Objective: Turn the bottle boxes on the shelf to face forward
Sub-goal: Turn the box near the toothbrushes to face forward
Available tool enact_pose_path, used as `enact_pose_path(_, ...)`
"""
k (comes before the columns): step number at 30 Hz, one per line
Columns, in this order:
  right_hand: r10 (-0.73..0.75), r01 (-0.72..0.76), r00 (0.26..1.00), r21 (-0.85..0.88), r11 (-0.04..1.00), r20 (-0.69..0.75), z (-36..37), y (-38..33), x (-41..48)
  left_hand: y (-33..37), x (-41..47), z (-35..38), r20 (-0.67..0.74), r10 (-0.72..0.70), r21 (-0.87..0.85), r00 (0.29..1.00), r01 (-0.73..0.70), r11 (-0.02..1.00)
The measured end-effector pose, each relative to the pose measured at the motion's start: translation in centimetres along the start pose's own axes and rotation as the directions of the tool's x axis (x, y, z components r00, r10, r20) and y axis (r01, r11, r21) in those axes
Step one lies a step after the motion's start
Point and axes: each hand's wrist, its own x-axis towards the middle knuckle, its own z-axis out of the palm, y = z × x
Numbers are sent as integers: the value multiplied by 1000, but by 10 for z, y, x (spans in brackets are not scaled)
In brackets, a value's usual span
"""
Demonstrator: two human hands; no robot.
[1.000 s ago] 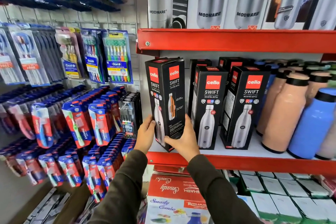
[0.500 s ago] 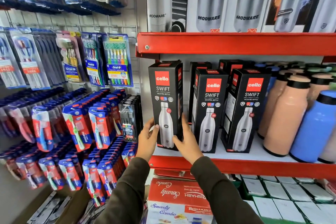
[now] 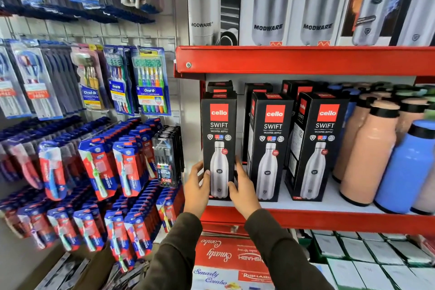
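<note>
**Both hands on the leftmost Cello Swift box**

The leftmost Cello Swift bottle box (image 3: 219,146) stands upright at the left end of the white shelf (image 3: 313,203), its printed front facing forward. The left hand (image 3: 197,189) grips its lower left edge, thumb on the front face; the right hand (image 3: 243,192) clasps the lower right edge, so the box is held between both. Just to its right stand the middle Cello box (image 3: 270,148) and the right Cello box (image 3: 317,148), fronts forward, angled slightly. Peach bottles (image 3: 367,153) and a blue bottle (image 3: 407,167) fill the shelf's right side. Toothbrush packs (image 3: 150,82) hang at left.
</note>
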Motion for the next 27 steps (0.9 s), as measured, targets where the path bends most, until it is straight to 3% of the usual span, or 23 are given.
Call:
enact_pose_path(11, 38, -37, 998, 13, 999, -50, 6, 3, -6, -3, -7, -2, -21, 14, -4, 1000, -14, 1000)
enact_pose_path(15, 56, -55, 998, 37, 998, -34, 2, 6, -5, -4, -7, -5, -24, -38, -16, 999, 38, 999)
enact_pose_path(27, 13, -17, 1000, 178, 984, 26, -10, 1, -35, 13, -44, -20, -91, 15, -13, 996, -16, 1000)
